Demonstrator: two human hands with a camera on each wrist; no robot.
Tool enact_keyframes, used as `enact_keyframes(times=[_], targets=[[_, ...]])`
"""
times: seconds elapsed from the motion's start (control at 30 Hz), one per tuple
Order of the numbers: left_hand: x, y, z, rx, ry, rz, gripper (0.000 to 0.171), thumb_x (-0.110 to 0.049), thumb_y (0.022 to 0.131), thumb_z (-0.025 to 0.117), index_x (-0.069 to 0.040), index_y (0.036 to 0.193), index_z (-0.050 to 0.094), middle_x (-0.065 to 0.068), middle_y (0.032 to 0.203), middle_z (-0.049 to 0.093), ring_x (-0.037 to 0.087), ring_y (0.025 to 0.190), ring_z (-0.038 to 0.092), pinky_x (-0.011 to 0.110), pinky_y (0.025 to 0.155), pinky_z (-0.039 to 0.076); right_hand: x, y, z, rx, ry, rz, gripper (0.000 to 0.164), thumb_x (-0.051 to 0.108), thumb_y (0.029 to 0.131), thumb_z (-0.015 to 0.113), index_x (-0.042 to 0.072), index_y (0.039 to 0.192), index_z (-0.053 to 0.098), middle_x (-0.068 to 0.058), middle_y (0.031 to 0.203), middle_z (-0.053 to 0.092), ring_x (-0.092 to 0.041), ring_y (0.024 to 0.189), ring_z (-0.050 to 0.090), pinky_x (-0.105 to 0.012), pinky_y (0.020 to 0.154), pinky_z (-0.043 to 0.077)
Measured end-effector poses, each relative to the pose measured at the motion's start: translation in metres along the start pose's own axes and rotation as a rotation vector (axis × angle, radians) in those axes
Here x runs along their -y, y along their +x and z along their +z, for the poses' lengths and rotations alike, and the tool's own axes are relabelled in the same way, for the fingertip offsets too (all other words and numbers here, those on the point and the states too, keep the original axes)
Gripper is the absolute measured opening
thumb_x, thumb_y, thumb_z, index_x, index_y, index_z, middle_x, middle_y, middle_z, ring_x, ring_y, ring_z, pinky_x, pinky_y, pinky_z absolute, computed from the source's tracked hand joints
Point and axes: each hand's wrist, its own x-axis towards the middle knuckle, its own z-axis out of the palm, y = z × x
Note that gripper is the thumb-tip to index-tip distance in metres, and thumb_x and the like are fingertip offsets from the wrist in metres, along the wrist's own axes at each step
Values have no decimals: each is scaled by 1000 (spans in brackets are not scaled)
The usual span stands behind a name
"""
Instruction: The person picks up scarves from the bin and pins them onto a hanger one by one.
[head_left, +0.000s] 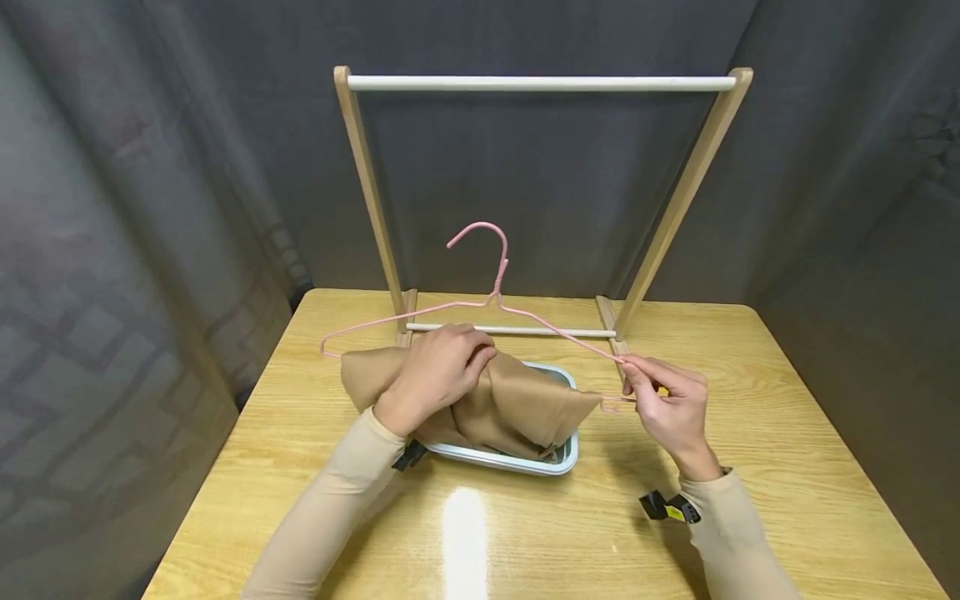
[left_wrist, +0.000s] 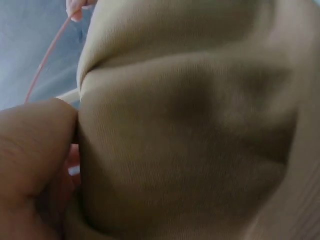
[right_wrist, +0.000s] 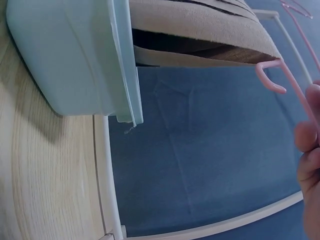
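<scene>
The plastic tub (head_left: 551, 468) sits on the bench (head_left: 765, 433), before the clothes rack (head_left: 540, 84). Above the tub, the cloth (head_left: 532, 392) lies along the clothes hanger's (head_left: 499, 287) lower bar, left hand (head_left: 442, 367) upon it; the right hand (head_left: 671, 408) is at the hanger's right end. Behind the rack is a curtain (head_left: 540, 192).

R hand (right_wrist: 312, 162) grips pink hanger (right_wrist: 297, 88) touching brn cloth (right_wrist: 195, 22) nr blue tub (right_wrist: 65, 60).

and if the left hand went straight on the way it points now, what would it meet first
Probably the pink hanger, just beyond the left hand holding the brown cloth; depth is hard to judge here.
</scene>
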Motion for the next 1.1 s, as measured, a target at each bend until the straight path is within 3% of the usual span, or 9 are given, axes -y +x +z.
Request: enact_keyframes(times=[0.13,0.23,0.33,0.43,0.63,0.87,1.0,1.1], targets=[[-9,-1,4,-46,20,148,23,-30,107,64,-16,108,81,-1,106,80,21,103,74,39,95,58,0,1,2,-29,-11,20,15,-27,83,66,-19,90,76,-12,62,64,1,47,49,-11,45,38],[-18,-2,8,-32,45,251,29,-40,106,64,-18,113,81,-2,113,80,22,112,72,40,105,54,0,2,1,-36,-14,30,15,-27,84,66,-18,91,76,-10,62,64,2,46,48,-11,44,38],[-25,-2,13,-15,80,327,30,-43,105,65,-20,116,81,-5,112,80,21,110,71,40,103,54,-1,2,2,-32,-11,27,15,-27,84,67,-18,91,76,-10,62,64,2,46,49,-11,43,38],[-27,-1,19,-38,73,356,23,-38,105,68,-22,112,83,-8,103,81,16,100,74,37,94,56,-1,2,2,-15,-4,17,16,-27,83,67,-18,91,76,-11,62,64,1,48,51,-12,45,38],[-27,0,21,-123,-59,296,14,-31,100,76,-21,97,86,-8,90,82,10,82,76,31,79,59,0,1,5,31,-9,-7,20,-28,80,66,-16,91,77,-12,62,64,-2,54,55,-13,49,41],[-28,10,18,-182,-201,165,12,-23,100,76,-15,97,85,-3,93,82,12,81,75,32,74,60,1,0,9,57,14,-17,23,-29,79,64,-15,92,78,-10,61,65,-5,54,58,-14,49,45],[-29,15,19,-113,-183,73,16,-28,103,72,-17,102,84,-4,95,81,9,74,68,30,68,55,2,-1,9,36,9,-13,23,-29,80,64,-15,92,78,-9,61,65,-5,53,58,-13,50,44],[-28,13,24,-43,-136,39,19,-33,104,70,-20,105,83,-6,98,80,7,72,66,29,65,54,3,-1,8,23,-1,-7,21,-28,82,65,-16,93,78,-10,63,66,-5,54,58,-12,51,43]])
